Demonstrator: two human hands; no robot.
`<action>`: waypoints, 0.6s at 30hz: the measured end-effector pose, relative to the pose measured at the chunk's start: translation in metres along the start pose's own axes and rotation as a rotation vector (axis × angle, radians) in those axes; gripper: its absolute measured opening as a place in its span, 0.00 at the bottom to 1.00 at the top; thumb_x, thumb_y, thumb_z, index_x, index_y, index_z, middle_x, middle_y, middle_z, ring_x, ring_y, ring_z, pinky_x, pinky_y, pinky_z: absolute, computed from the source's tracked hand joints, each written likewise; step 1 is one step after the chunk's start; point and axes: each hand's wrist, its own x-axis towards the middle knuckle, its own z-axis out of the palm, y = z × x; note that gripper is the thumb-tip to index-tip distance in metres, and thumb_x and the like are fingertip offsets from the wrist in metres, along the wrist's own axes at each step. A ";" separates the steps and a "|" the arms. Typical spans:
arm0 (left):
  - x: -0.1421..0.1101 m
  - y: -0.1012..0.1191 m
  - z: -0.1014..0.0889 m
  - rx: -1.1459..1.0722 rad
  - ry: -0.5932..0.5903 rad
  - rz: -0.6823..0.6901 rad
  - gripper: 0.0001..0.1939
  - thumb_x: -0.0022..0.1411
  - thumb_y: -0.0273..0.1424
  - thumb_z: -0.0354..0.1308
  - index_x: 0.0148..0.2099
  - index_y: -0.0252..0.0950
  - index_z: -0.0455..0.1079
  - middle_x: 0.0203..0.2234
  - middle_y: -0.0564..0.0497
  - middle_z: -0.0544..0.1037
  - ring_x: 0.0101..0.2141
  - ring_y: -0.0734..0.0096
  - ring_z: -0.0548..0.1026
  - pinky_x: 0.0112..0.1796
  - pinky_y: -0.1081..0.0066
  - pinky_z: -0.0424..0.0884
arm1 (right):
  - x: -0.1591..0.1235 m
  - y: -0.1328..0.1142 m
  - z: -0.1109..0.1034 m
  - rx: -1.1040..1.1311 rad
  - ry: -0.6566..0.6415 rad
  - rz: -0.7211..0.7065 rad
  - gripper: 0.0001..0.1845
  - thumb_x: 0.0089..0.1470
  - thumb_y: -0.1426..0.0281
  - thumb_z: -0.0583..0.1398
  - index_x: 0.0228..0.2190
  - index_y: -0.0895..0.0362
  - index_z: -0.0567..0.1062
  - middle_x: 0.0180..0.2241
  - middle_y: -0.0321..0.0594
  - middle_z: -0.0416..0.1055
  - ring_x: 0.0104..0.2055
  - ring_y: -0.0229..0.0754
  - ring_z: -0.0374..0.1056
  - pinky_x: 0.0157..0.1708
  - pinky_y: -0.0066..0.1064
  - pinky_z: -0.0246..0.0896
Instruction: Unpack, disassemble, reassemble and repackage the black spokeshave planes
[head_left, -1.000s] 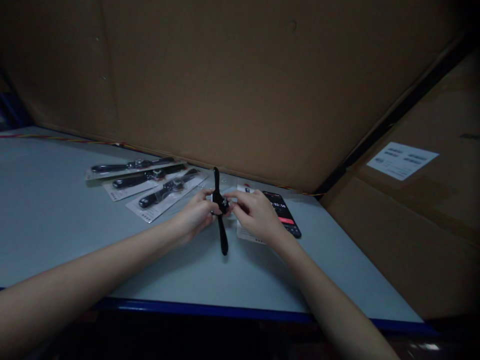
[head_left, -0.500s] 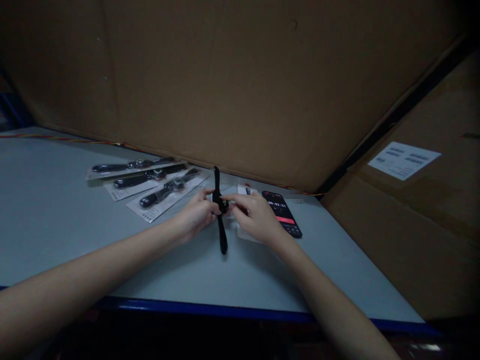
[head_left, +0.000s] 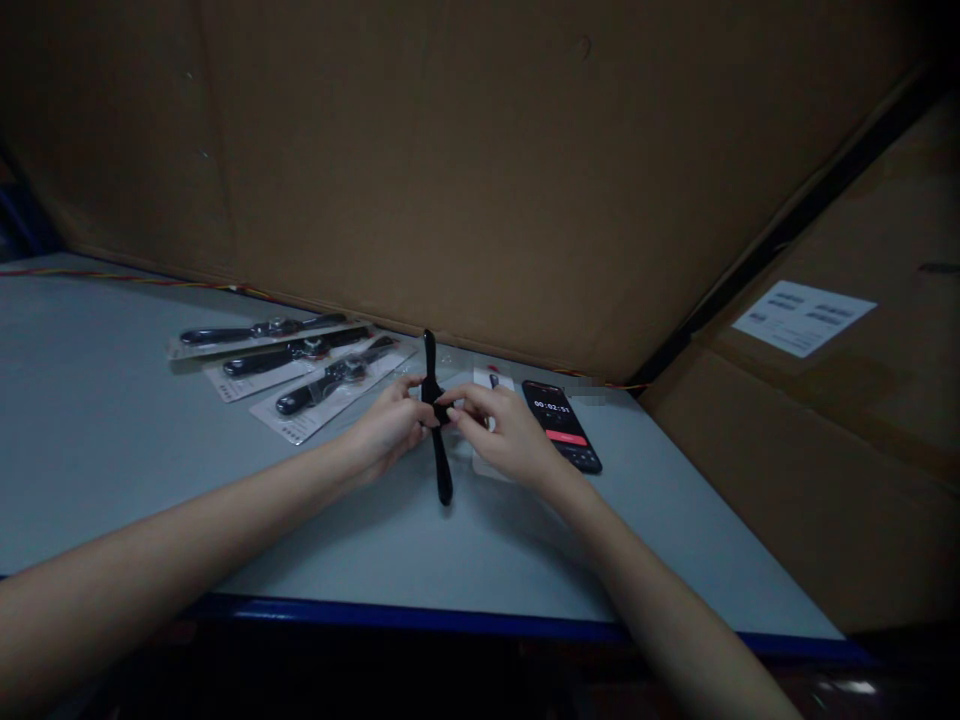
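Note:
A black watch (head_left: 442, 470) with its strap stretched straight is held over the grey table (head_left: 112, 420), pointing away from me. My left hand (head_left: 390, 432) pinches the watch's middle from the left. My right hand (head_left: 506, 432) pinches the same spot from the right, fingertips pressed on the watch case. A white card (head_left: 491, 382) lies partly hidden under my right hand.
Three packaged black watches (head_left: 300, 365) on white cards lie side by side at the back left. A phone (head_left: 561, 424) with a lit timer screen lies to the right of my hands. Cardboard walls (head_left: 480, 170) stand behind and on the right. The table's blue front edge (head_left: 450, 620) is near me.
My right hand's fingers have shifted slightly left onto the watch case. The watch has barely moved. The phone's timer has advanced.

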 end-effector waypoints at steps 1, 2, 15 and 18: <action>0.001 0.000 -0.001 -0.027 -0.009 -0.002 0.29 0.41 0.10 0.50 0.49 0.30 0.59 0.31 0.46 0.75 0.28 0.72 0.74 0.32 0.73 0.68 | 0.000 0.002 -0.002 0.000 0.032 -0.019 0.10 0.54 0.71 0.55 0.39 0.55 0.71 0.24 0.33 0.67 0.28 0.38 0.63 0.33 0.30 0.54; 0.002 0.001 -0.001 -0.060 -0.028 -0.006 0.29 0.41 0.10 0.50 0.48 0.30 0.60 0.33 0.44 0.75 0.30 0.70 0.75 0.34 0.71 0.69 | 0.001 0.005 -0.004 -0.013 0.066 -0.042 0.12 0.53 0.69 0.58 0.41 0.54 0.71 0.28 0.35 0.68 0.32 0.40 0.64 0.36 0.32 0.55; 0.010 0.004 -0.007 -0.294 -0.219 -0.015 0.11 0.56 0.18 0.46 0.39 0.26 0.69 0.35 0.39 0.76 0.41 0.62 0.75 0.44 0.64 0.70 | 0.005 0.028 0.008 0.092 0.134 -0.105 0.21 0.52 0.64 0.62 0.49 0.50 0.70 0.42 0.40 0.70 0.46 0.44 0.64 0.46 0.39 0.58; 0.009 0.006 -0.005 -0.300 -0.253 0.012 0.11 0.59 0.19 0.46 0.38 0.26 0.69 0.36 0.39 0.76 0.41 0.64 0.75 0.42 0.67 0.71 | 0.006 0.026 0.008 0.150 0.188 -0.081 0.20 0.52 0.64 0.62 0.48 0.51 0.71 0.40 0.39 0.71 0.44 0.42 0.65 0.45 0.38 0.58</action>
